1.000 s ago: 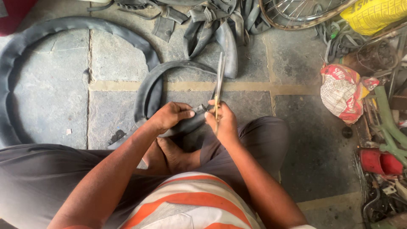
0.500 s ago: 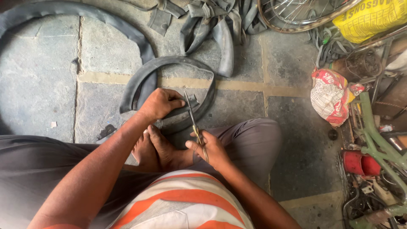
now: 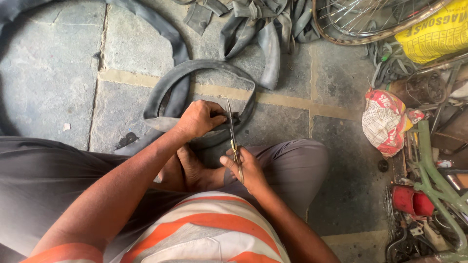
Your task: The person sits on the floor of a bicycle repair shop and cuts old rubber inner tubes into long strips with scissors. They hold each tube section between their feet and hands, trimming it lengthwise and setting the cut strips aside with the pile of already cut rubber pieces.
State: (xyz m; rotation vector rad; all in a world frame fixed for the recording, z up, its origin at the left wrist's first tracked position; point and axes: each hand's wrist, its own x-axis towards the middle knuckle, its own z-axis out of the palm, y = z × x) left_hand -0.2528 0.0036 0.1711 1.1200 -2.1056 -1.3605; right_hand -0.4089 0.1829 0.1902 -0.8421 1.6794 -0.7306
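Tube (image 3: 195, 73): a black rubber loop lying on the stone floor (image 3: 58, 63) just beyond the seated person's crossed legs. Its near section is raised off the floor and pinched flat.

Left hand (image 3: 199, 118): closed over the raised near section of the tube, fingers curled around the rubber, knuckles upward.

Scissors (image 3: 232, 139): long and narrow, blades pointing away from the person, tips meeting the tube just right of the left hand. Whether the blades are parted cannot be told.

Right hand (image 3: 243, 168): closed around the scissor handles, nearer the body than the left hand, above the right knee.

A bare foot (image 3: 192, 168) lies between the two forearms, below the tube's near edge.

Surroundings: a larger tube (image 3: 168, 34) curves across the far left of the floor, overlapping the loop's left side. Limp rubber scraps (image 3: 265, 29) are heaped at the far centre. A spoked wheel (image 3: 360, 19) lies far right, with a yellow sack (image 3: 434, 34) beside it. A red and white bag (image 3: 385, 122) sits right of the hands. A green frame (image 3: 429, 170) and a red can (image 3: 412, 199) lie among parts at the near right.
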